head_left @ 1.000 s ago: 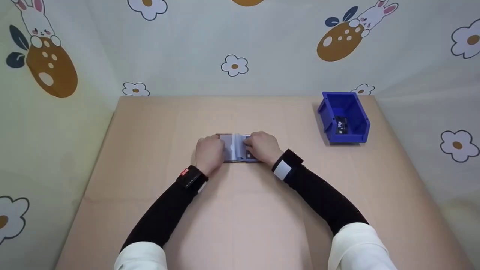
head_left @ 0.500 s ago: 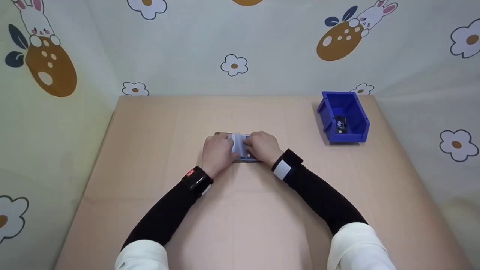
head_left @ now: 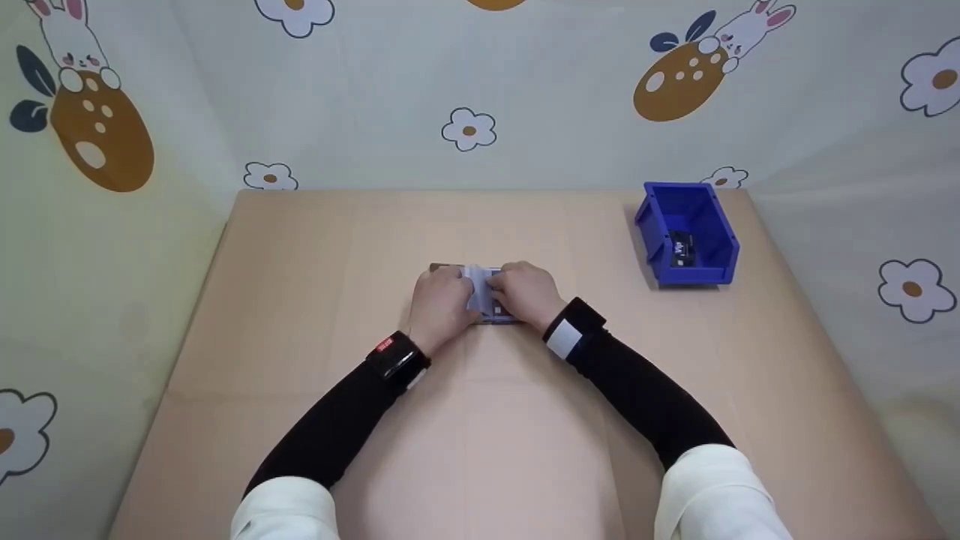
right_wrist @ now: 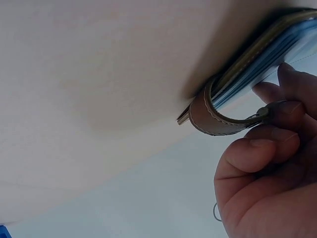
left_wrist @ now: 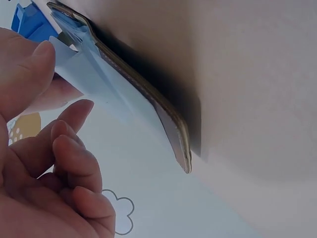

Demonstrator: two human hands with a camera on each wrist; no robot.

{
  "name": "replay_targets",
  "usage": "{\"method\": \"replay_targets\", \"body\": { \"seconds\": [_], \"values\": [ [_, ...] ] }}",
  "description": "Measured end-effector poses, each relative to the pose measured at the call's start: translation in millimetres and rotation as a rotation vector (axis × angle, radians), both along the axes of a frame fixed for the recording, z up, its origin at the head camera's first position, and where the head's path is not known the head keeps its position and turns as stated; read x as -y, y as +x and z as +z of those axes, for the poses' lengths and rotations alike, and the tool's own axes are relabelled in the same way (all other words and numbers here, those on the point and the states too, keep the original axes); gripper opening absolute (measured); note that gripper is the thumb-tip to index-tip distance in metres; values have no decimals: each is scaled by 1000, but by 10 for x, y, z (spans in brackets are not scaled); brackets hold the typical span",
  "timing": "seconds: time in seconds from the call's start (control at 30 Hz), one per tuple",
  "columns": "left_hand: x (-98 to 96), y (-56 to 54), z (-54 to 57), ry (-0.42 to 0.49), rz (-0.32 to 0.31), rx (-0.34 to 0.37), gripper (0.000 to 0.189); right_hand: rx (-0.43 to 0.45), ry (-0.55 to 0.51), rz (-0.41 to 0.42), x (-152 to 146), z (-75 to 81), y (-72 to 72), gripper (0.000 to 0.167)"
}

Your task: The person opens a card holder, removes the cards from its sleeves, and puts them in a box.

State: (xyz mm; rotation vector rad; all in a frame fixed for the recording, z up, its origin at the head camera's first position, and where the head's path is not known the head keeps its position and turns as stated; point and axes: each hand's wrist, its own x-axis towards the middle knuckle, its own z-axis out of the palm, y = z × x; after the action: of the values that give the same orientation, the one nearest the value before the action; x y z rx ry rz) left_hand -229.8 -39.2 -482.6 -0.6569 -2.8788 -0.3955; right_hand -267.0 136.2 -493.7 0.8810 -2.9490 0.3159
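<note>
On the table lies an opened card holder (head_left: 495, 318), with a brown cover, a looped snap strap (right_wrist: 210, 119) and clear plastic sleeves (head_left: 478, 291) standing up at its middle. From the left, my left hand (head_left: 441, 306) reaches over the cover. The left wrist view has the thumb (left_wrist: 37, 64) against a sleeve, the index finger apart from it and the other fingers loosely curled. My right hand (head_left: 529, 291) grips the right side of the card holder, fingers curled by the strap end and the sleeve edges. Both hands partly hide the card holder.
A blue bin (head_left: 694, 276) stands at the table's back right with a small black packet (head_left: 682, 249) in it. The tan tabletop (head_left: 330, 240) meets patterned fabric walls at the back and sides.
My left hand has shifted right across the cover toward the standing sleeves. My right hand has stayed in place on the card holder.
</note>
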Motion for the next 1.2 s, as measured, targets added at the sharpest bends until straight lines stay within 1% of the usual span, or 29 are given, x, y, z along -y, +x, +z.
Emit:
{"method": "replay_targets", "body": {
  "seconds": [0.23,0.4,0.6,0.73,0.87,1.03,1.2],
  "values": [
    [-23,-11,-21,-49,-2,-31,24,-17,-16,-3,-6,-8,13,9],
    [-26,-8,-25,-43,5,-40,24,-25,-22,6,-8,-11,10,8],
    [-29,1,-16,-33,-3,-61,23,-35,-21,7,-14,-10,6,8],
    [-14,16,-7,-30,13,-47,23,-51,-2,-6,-24,2,6,9],
    [8,37,6,-11,48,-23,25,-64,15,-28,-41,24,6,14],
    [52,64,18,28,79,4,30,-52,22,-69,-65,48,-6,19],
    [137,90,27,83,99,20,24,-27,21,-111,-86,69,-14,29]
  ]
}}
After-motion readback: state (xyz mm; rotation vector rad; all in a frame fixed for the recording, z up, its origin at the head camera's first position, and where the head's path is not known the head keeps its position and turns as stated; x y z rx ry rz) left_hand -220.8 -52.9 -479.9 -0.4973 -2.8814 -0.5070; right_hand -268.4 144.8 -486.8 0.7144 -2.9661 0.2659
